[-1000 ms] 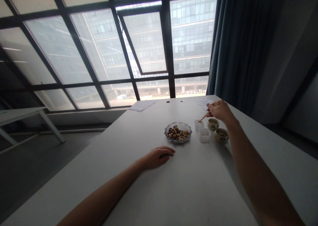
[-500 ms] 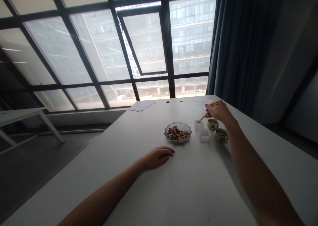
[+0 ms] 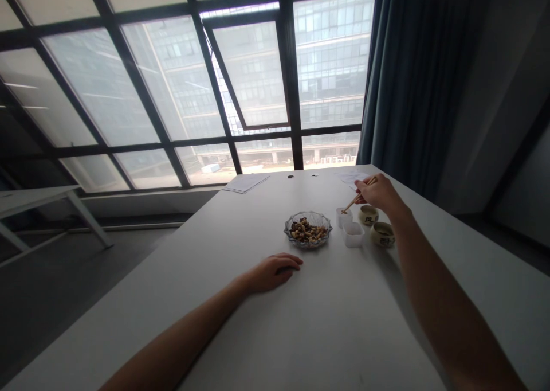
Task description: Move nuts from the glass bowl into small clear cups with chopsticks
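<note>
Head view: the right hand (image 3: 380, 193) grips chopsticks (image 3: 354, 202), tips at a small white cup (image 3: 344, 218); the left hand (image 3: 275, 272) lies released on the tabletop (image 3: 344, 333), near a glass dish (image 3: 322, 216).

Sheets of paper (image 3: 246, 183) lie along the far edge of the table (image 3: 344, 333), below a dark-framed window (image 3: 284, 64) showing a glass office building (image 3: 330, 53), beside a teal curtain (image 3: 412, 81).

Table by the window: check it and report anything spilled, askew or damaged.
Nothing stands out. The mixed nuts sit inside the cut-glass dish on the white table. The two ceramic cups and two white plastic tubs stand upright, and the chopsticks in the right hand look intact.
</note>
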